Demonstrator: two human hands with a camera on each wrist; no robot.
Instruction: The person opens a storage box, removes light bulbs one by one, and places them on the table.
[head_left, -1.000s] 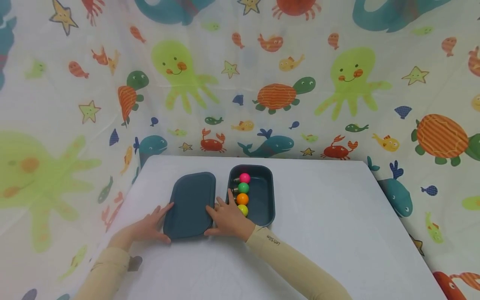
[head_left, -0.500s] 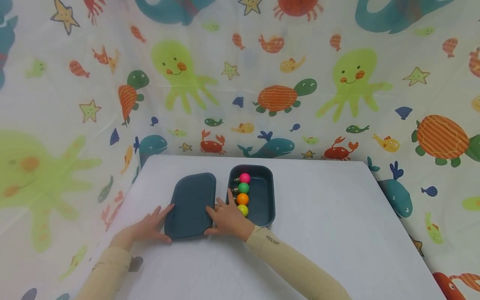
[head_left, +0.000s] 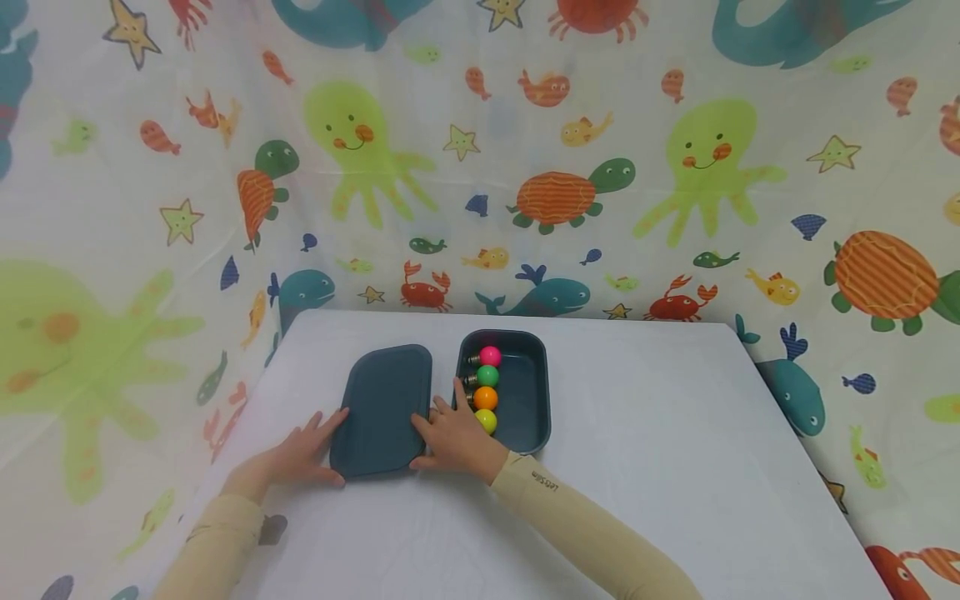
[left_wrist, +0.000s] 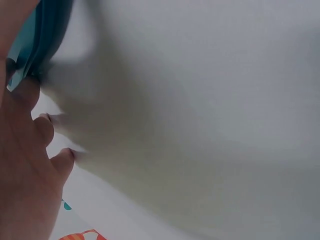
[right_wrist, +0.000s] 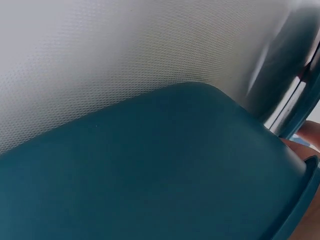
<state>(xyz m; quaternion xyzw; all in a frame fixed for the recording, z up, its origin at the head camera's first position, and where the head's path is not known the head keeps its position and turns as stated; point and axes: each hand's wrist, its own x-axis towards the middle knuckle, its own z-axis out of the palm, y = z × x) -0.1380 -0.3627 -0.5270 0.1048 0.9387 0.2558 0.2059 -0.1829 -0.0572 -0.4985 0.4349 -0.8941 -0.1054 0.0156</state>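
A dark blue lid [head_left: 381, 408] with rounded corners lies on the white table, and it fills much of the right wrist view. My left hand [head_left: 288, 458] touches its left side, index finger and thumb spread along the edge. On the other side my right hand [head_left: 465, 437] touches the lid's right edge with its thumb and a fingertip. One finger of that hand reaches over the left rim of a matching box [head_left: 528, 400]. Inside the box lie small light bulbs in a column: pink [head_left: 491, 357], green [head_left: 487, 377], orange [head_left: 486, 398] and yellow [head_left: 487, 420], partly hidden by the right hand.
The white table [head_left: 645, 467] stretches right of the box and toward the person. A cloth printed with sea animals [head_left: 555, 196] hangs behind the table and at its sides. A small dark grey piece [head_left: 273, 530] shows beside the left sleeve.
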